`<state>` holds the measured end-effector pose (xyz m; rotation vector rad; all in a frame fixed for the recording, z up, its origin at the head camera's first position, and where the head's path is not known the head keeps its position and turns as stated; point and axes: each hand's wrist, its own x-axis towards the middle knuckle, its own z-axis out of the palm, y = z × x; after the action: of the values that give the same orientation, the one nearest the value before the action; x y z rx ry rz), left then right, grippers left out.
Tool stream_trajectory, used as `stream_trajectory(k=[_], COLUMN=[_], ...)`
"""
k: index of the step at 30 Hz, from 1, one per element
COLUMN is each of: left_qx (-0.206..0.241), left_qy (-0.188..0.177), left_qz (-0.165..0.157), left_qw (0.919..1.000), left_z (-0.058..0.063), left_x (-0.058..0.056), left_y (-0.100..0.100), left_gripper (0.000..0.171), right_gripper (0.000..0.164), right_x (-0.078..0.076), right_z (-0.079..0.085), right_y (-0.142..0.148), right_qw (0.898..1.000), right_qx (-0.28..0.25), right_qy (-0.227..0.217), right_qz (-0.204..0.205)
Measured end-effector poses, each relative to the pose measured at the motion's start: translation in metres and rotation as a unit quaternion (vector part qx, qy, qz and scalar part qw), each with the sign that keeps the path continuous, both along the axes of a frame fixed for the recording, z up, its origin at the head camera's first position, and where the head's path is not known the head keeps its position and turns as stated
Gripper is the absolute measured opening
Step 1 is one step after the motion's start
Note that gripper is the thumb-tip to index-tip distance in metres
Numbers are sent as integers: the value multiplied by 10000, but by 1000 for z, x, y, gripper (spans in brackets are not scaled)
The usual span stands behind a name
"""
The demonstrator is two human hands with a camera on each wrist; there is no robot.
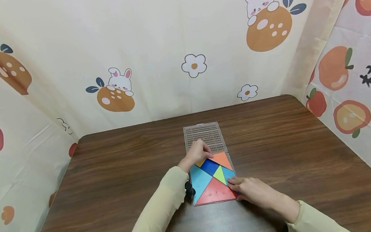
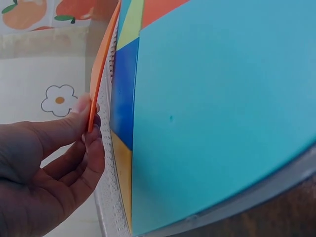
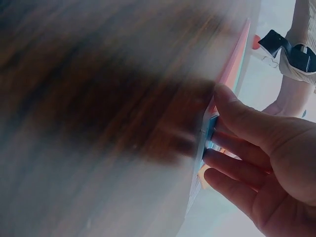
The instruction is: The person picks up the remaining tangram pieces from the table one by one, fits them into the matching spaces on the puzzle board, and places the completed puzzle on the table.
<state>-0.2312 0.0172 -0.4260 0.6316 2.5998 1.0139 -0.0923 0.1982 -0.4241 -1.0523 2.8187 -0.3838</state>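
A tangram set lies in a clear plastic case (image 1: 229, 159). My left hand (image 1: 199, 151) pinches a corner of the orange triangle (image 1: 222, 159) between thumb and fingers; in the left wrist view this orange piece (image 2: 101, 64) stands tilted up at that corner. Beside it are a blue square (image 1: 209, 167), a yellow piece (image 1: 200, 162) and a green triangle (image 1: 220, 174). A large light-blue triangle (image 1: 198, 180) and a red triangle (image 1: 215, 193) fill the near part. My right hand (image 1: 255, 191) rests at the case's right edge, its extended fingertips touching the smaller blue piece (image 1: 229, 174) and the red triangle.
The case's gridded lid (image 1: 204, 133) lies folded back behind the pieces. Dark wood tabletop (image 1: 128, 170) surrounds the case. Printed curtains (image 1: 159, 60) hang behind and at both sides.
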Motion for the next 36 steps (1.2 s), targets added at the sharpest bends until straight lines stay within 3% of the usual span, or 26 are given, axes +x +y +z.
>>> stream_trajectory(k=[13, 24, 36], left_qx=[-94, -113, -95], left_qy=[297, 285, 398], left_qz=[66, 85, 145], left_qw=[9995, 9995, 9991], left_z=[0, -5, -7], left_x=[3, 1, 3], left_y=[7, 10, 12], left_gripper=[7, 7, 6], right_gripper=[41, 40, 40], right_x=[-1, 0, 0], right_z=[2, -1, 0], right_y=[-1, 0, 1], right_qw=[9998, 9999, 9999], right_qx=[-21, -71, -114], right_qy=[-184, 152, 24], right_qz=[-59, 38, 48])
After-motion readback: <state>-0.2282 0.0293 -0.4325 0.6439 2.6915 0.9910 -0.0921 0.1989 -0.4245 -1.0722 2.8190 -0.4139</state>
